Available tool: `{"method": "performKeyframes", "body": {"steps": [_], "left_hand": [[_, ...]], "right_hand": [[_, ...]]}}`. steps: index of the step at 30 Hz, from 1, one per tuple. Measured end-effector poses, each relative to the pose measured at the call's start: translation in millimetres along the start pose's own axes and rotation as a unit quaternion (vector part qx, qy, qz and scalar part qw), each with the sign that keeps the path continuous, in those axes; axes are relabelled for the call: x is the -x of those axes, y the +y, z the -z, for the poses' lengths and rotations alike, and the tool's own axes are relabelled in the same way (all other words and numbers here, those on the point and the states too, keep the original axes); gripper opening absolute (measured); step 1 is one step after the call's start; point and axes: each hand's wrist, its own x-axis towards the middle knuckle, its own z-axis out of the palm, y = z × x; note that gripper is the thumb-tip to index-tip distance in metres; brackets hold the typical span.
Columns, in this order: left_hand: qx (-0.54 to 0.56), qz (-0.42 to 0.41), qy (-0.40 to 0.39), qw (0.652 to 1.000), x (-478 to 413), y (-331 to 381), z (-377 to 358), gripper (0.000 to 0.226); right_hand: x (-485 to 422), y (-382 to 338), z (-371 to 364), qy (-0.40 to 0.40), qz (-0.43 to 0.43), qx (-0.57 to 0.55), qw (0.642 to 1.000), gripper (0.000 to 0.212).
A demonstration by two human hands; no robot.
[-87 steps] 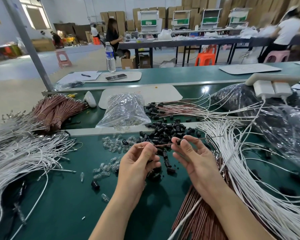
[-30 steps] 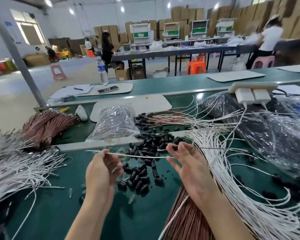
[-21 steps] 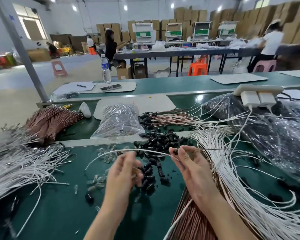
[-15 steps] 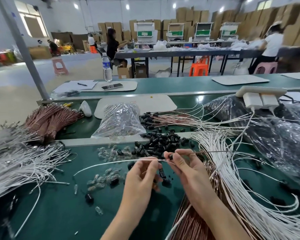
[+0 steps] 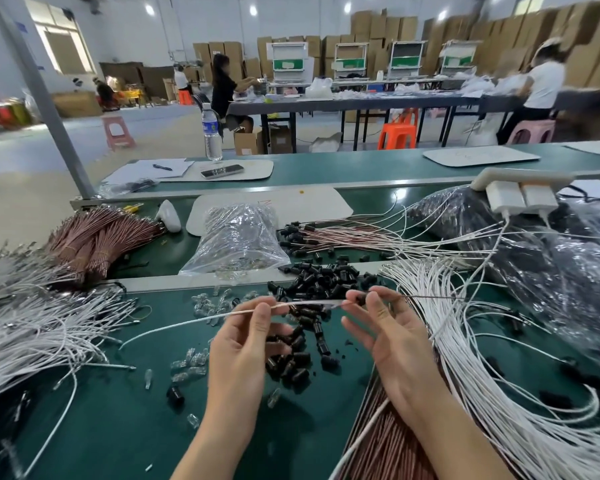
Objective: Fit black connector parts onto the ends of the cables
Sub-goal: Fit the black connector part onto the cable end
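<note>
Far left on the green table (image 5: 101, 427) I see a heap of white cables (image 5: 32, 323), with bundled copper-coloured cables (image 5: 94, 237) behind it. Next over is a clear bag (image 5: 238, 242) lying across the pale strip between the two table sections. Small clear parts (image 5: 205, 306) are scattered in front of it.

Centre: the left hand (image 5: 243, 344) is raised above the table, thumb and forefinger pinching a single white cable (image 5: 187, 322). The cable's long side droops left down to the table. Its short end runs right toward the other hand. Behind and below the hands sit loose black connectors (image 5: 319, 277) in a pile, with more spilled nearer the camera.

The right hand (image 5: 392, 341) has its palm toward the camera, fingertips gripping one black connector (image 5: 361, 299). The white cable's end arrives right at those fingertips, just beside the connector — can't tell whether it is seated in it. A thin brown cable (image 5: 430, 297) leaves the same pinch and runs right.

Right of that, a fan of white cables (image 5: 482, 358) spreads across the table. More copper-coloured strands (image 5: 378, 445) lie under the right forearm. Far right — dark plastic bags (image 5: 551, 271), with a white power strip (image 5: 520, 175) and two plugged adapters above them.
</note>
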Motion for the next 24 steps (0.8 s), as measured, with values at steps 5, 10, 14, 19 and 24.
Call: {"method": "performKeyframes", "body": {"steps": [5, 10, 14, 19, 24], "left_hand": [[0.000, -0.038, -0.008, 0.999, -1, 7, 4, 0.018], [-0.063, -0.081, -0.023, 0.994, 3, 4, 2, 0.016], [-0.092, -0.106, -0.008, 0.990, 1, 3, 5, 0.018], [-0.125, -0.120, 0.001, 0.985, -2, -1, 9, 0.032], [-0.150, -0.129, 0.001, 0.980, -2, -3, 10, 0.038]], "right_hand": [[-2, -3, 4, 0.034, -0.055, -0.118, 0.991, 0.019], [-1, -3, 4, 0.011, -0.084, -0.153, 0.985, 0.022], [-3, -4, 6, 0.017, -0.083, -0.160, 0.983, 0.025], [-3, -5, 6, 0.013, -0.084, -0.163, 0.983, 0.027], [-1, -6, 5, 0.015, -0.083, -0.147, 0.986, 0.024]]}}
